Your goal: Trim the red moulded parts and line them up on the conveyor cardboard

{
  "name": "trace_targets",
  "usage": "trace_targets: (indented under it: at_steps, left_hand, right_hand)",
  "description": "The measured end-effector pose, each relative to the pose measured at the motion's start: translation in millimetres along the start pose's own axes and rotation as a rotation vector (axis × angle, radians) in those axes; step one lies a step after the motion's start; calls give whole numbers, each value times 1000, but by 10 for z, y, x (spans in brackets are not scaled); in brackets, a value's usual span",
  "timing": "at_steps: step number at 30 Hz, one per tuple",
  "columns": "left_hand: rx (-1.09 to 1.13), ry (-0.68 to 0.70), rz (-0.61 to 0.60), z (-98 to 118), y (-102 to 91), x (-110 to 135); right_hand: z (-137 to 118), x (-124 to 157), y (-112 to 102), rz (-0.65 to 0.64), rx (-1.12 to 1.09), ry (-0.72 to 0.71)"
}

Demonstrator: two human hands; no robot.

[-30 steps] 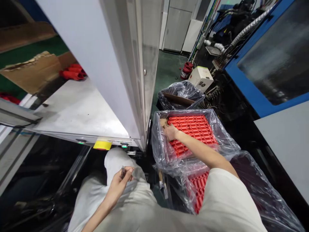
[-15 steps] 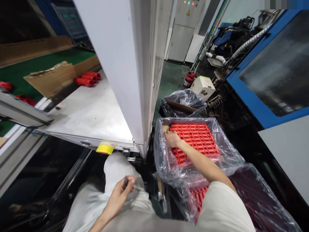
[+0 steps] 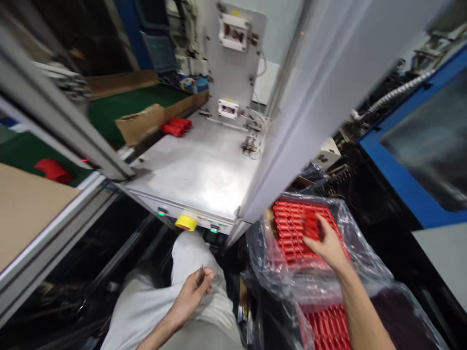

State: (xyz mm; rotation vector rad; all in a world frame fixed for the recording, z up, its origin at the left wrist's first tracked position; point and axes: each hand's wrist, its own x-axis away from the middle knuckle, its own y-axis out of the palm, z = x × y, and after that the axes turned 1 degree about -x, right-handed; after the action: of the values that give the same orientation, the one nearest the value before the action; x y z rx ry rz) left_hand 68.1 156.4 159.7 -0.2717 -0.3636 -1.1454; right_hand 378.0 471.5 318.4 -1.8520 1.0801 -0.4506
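My right hand (image 3: 326,241) hovers over a plastic-lined box (image 3: 343,214) packed with rows of red cylindrical parts (image 3: 292,226). Its fingers curl around one red part (image 3: 311,228) lifted from the rows. My left hand (image 3: 193,291) rests on my left thigh, pinched around a small dark pen-like tool (image 3: 200,275). A second lined box of red parts (image 3: 328,325) stands nearer to me, under my right forearm.
A metal work table (image 3: 197,165) with a yellow button (image 3: 186,222) stands ahead, with a few red parts (image 3: 177,126) and a cardboard piece (image 3: 140,124) at its back. A grey machine panel (image 3: 310,107) rises right of it. A cardboard sheet (image 3: 25,204) lies at left.
My head has turned left and up, which brings the work table into view. My right hand moved from the box's left edge to its middle and closed on a red part. The left hand stayed put.
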Motion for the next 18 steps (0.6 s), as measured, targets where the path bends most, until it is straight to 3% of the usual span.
trace_targets:
  at_steps: [2,4,7,9,11,13,16,18]
  left_hand:
    - [47,18,7,-7,-27,10]
    - [89,29,11,-22,-74,19]
    - [137,48,8,-54,-196,65]
    - [158,64,13,-87,-321,132]
    - [173,78,32,-141,-478,226]
    - [189,81,77,-223,-657,338]
    - [222,60,183,-383,-938,515]
    - [247,39,257,-491,-1132,620]
  right_hand:
    - [-213,408,-145,78,-146,-46]
    - [-581,706,-126,-14,-230,-141]
    - [-1556,712,195,-206,-198,-347]
    - [-2358,334,498,-225,-223,-525]
    - [-3091,-302,771,-154,-181,-558]
    - [-3658,-1059,991,-93,-32,-550]
    - [-4202,-2104,1288,-114,199,-512]
    - [-4419,-2607,1487,-178,300,-514]
